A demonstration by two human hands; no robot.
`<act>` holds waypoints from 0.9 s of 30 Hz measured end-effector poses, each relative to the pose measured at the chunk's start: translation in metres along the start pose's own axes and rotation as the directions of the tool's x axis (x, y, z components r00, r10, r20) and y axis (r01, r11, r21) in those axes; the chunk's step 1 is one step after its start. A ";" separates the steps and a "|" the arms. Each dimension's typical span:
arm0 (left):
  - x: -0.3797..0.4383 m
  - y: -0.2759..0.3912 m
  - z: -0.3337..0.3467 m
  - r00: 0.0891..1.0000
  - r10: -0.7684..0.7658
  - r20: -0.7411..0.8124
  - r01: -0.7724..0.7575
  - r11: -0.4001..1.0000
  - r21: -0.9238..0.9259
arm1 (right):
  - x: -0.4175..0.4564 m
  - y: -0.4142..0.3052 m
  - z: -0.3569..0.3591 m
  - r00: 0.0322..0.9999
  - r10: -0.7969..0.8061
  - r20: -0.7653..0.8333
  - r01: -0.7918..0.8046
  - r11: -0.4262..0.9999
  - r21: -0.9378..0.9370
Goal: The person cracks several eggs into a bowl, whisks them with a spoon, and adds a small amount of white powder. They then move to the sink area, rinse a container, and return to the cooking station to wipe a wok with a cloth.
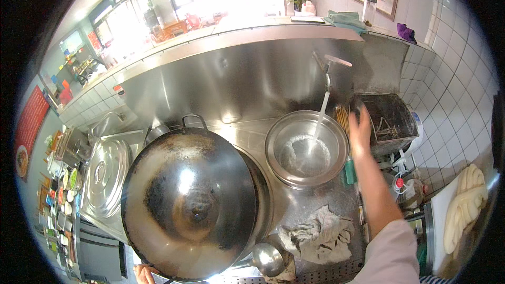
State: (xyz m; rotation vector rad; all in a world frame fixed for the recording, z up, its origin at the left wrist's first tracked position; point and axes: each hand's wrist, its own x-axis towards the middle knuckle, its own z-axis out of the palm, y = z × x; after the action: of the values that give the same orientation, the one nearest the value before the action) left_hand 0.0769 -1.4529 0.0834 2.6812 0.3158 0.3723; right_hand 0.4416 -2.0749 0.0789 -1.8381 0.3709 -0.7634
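Observation:
Near the lower left edge of a large dark metal wok (189, 205), my left hand (145, 274) shows only its fingers; its grip is partly hidden. Stretched out at the right, my blurred right hand (361, 128) is beside a brush of stiff bristles (342, 120) with a green part (349, 172) and the dark metal box (414, 126). Whether it touches either is unclear. Water runs from the faucet (328, 83) into a round steel basin (272, 157) holding water. A steel ladle (268, 260) lies by the wok's lower right, and a crumpled cloth (319, 234) rests on the steel counter.
A shiny round lid (103, 177) lies left of the wok. Behind stands a steel splashback (244, 75) under a ledge with a green cloth (343, 19). Bottles with red caps (399, 183) and twisted dough (467, 205) on a white board are at the right. Small food containers (73, 179) line the far left.

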 end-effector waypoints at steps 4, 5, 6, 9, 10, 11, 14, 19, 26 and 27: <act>0.007 0.005 0.015 0.979 0.113 -0.169 -0.121 0.992 -0.038 | 0.085 -0.086 0.022 0.856 -0.518 -0.012 0.494 0.824 -0.279; 0.005 0.003 0.015 0.981 0.102 -0.167 -0.108 0.994 -0.029 | 0.092 -0.098 0.028 0.911 -0.408 0.054 0.404 0.864 -0.299; 0.006 0.002 0.016 0.981 0.099 -0.164 -0.104 0.994 -0.026 | 0.098 -0.103 0.027 0.921 -0.379 0.088 0.384 0.851 -0.357; 0.008 0.003 0.013 0.987 0.079 -0.139 -0.081 0.997 -0.004 | 0.095 -0.109 0.029 0.952 -0.296 0.079 0.303 0.869 -0.392; 0.005 0.004 0.012 0.984 0.107 -0.142 -0.108 0.994 0.000 | 0.081 -0.111 0.038 0.964 -0.265 0.022 0.259 0.917 -0.305; 0.003 0.005 0.012 0.980 0.135 -0.145 -0.136 0.991 0.004 | 0.071 -0.111 0.048 0.973 -0.227 -0.033 0.215 0.953 -0.213; 0.007 0.008 0.013 0.989 0.088 -0.122 -0.091 0.996 -0.022 | 0.054 -0.118 0.060 0.984 -0.061 0.169 0.049 0.996 0.072; 0.007 0.009 0.008 0.994 0.058 -0.089 -0.060 0.998 -0.021 | 0.021 -0.053 0.010 0.983 -0.096 0.154 0.039 0.941 0.337; 0.008 -0.001 0.015 0.987 0.099 -0.126 -0.102 0.995 -0.021 | -0.110 0.106 -0.004 0.558 0.807 0.194 -0.820 0.500 0.278; 0.009 0.005 0.016 0.985 0.079 -0.156 -0.085 0.996 -0.032 | -0.105 0.130 -0.003 0.508 0.824 0.249 -0.842 0.416 0.343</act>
State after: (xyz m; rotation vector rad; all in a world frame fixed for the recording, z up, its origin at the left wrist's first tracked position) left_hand 0.0912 -1.4605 0.0729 2.6388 0.2409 0.6069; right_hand 0.3738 -2.0672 -0.0737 -1.0022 0.9358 -0.0521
